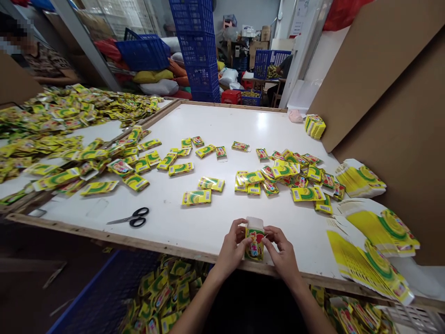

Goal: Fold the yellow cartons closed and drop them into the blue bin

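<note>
A small yellow-green printed box stands upright at the near edge of the white table, its white top flap open. My left hand grips its left side with fingers curled. My right hand pinches its right side. Many flat yellow packets lie scattered over the table beyond my hands, with a denser heap to the right.
Black scissors lie at the left front. Stacks of flat unfolded cartons sit at the right edge, below leaning cardboard sheets. A blue crate of packets is under the table. Another person sits far left by a large packet heap.
</note>
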A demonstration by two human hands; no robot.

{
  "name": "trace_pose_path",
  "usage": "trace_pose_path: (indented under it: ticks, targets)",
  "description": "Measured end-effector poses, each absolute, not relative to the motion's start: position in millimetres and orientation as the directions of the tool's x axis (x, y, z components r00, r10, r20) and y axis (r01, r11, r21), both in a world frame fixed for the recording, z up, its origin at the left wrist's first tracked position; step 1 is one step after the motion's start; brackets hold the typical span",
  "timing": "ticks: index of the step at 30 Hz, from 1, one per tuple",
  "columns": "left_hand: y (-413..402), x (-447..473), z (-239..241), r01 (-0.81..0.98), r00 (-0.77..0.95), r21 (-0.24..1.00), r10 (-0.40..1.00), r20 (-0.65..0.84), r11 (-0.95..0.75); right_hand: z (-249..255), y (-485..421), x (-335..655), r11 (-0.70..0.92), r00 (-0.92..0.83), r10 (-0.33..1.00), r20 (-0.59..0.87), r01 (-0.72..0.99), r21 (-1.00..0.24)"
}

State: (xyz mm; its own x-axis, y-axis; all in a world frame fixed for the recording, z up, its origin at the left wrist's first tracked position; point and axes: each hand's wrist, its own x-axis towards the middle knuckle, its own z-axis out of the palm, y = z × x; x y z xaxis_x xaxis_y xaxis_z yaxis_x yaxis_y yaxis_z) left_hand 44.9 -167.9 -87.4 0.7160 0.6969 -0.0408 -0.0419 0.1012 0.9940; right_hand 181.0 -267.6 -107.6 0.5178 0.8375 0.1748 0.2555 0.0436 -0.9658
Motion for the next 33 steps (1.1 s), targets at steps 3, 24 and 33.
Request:
trace_pose_path:
  ticks: [3,24,33]
  targets:
    - [-168,42,-89,-0.011,0.742,0.997,0.669,-0.044,0.078,-107,-266,184,0.038,0.486,0.858,0.166,0.263,-0.964]
    - [-168,44,-75,0.042,0.677,0.988,0.732,0.081,-0.148,-97,-262,185,0.151,0.413,0.844,0.343,0.431,-0.89]
    - [-176,54,-75,0.034,0.569,0.998,0.822,0.029,-0.059,-83,-256,176,0.014,0.528,0.818,0.229,0.379,-0.925]
